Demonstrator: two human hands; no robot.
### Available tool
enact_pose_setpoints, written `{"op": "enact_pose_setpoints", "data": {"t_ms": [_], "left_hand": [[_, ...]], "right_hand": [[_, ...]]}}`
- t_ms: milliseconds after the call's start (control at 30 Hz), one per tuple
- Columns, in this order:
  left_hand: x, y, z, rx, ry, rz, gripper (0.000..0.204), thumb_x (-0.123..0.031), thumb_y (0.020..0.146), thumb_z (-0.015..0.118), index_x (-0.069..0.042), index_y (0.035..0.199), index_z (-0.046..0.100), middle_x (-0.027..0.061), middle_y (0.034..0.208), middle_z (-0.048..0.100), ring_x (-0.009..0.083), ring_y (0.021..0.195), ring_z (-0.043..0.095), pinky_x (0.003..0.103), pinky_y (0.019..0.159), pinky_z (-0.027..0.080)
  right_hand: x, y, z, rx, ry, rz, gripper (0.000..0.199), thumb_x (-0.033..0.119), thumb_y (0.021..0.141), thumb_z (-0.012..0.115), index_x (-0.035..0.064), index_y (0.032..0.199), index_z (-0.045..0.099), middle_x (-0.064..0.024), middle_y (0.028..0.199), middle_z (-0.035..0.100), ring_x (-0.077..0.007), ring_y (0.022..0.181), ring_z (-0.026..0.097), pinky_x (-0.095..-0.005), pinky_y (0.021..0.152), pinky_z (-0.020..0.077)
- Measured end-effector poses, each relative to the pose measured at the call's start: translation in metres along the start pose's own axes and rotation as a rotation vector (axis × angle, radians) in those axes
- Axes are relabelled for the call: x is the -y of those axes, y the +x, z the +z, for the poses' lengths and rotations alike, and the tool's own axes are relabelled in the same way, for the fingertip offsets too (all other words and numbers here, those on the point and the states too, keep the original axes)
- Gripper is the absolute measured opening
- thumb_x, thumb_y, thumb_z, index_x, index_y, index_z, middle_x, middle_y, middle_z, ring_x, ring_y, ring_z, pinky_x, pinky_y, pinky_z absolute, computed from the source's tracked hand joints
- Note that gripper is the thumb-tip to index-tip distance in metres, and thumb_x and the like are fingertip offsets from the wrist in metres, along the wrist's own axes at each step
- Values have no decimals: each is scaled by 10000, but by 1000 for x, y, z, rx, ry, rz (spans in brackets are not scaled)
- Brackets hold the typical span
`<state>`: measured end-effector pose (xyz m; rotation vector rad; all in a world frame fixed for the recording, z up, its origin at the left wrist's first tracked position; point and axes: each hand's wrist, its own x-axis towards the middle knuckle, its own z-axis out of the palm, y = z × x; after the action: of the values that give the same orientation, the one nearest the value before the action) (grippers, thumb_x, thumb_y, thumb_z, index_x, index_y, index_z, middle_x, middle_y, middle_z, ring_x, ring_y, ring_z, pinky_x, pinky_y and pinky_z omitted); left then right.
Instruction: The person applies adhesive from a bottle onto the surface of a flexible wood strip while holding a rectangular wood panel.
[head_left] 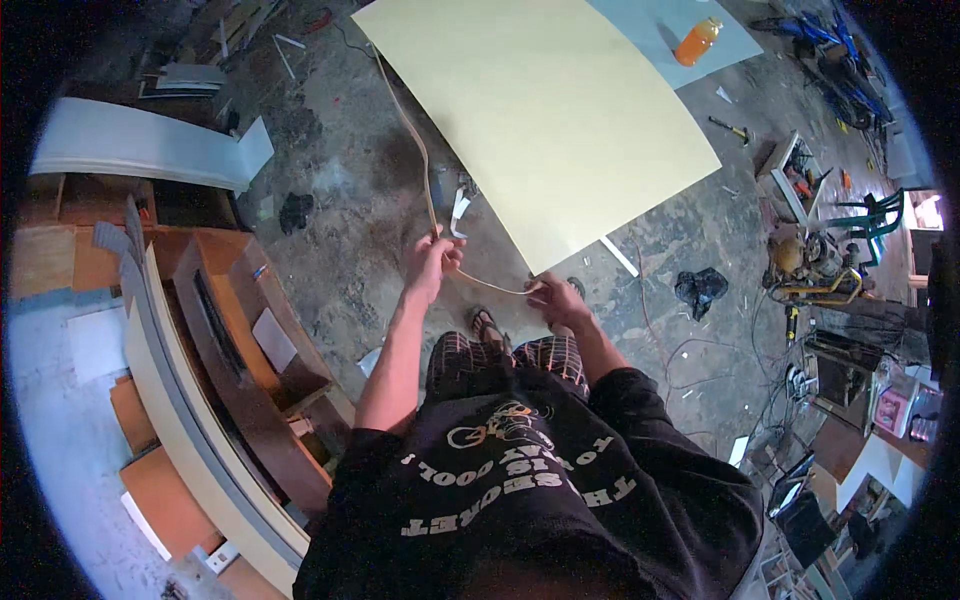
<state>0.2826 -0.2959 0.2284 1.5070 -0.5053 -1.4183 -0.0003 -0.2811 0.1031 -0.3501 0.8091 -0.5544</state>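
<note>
A long thin cream strip (412, 130) runs from the far floor along the left edge of a large cream sheet (550, 120) and curves back toward me. My left hand (432, 262) is closed around the strip near its bend. My right hand (556, 300) pinches the strip's near end, close to the sheet's near corner. The piece between my hands sags in a shallow loop. Below my hands I see my checked trousers and sandalled foot (484, 322).
A wooden cabinet frame with curved grey-edged panels (200, 340) stands at my left. An orange bottle (697, 42) lies on a grey sheet at the back. A hammer (732, 129), a black rag (700, 288), cables and machines (815, 265) crowd the right.
</note>
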Motion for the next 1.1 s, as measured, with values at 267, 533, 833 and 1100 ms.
{"op": "enact_pose_setpoints", "data": {"t_ms": [267,533,833,1100], "left_hand": [[38,28,53,83,-30,49,245,-172,869,531,-13,1051,573,111,945,676,140,770,625,291,688,541],[53,36,81,118,-76,36,240,-287,911,614,-60,988,624,1,872,593,115,813,576,302,743,499],[45,36,86,219,-75,7,265,-275,945,581,-53,1072,650,-14,916,624,94,814,586,282,740,536],[37,30,79,282,-27,-1,314,-300,944,582,-36,1105,634,-11,954,614,105,856,585,291,765,528]], "right_hand": [[10,-62,-72,-60,-373,-171,281,51,928,562,17,1201,504,-73,966,641,-193,917,644,-322,842,534],[44,-112,-40,-263,-1,-89,243,198,969,493,-21,1048,562,-106,880,657,-213,827,649,-351,763,531],[52,-119,-34,-232,-57,-101,227,185,986,484,-26,973,568,-115,837,641,-138,653,539,-270,596,427],[40,-116,-45,-159,-86,-76,239,179,967,502,-38,1049,559,-110,898,633,-181,825,615,-285,724,483]]}}
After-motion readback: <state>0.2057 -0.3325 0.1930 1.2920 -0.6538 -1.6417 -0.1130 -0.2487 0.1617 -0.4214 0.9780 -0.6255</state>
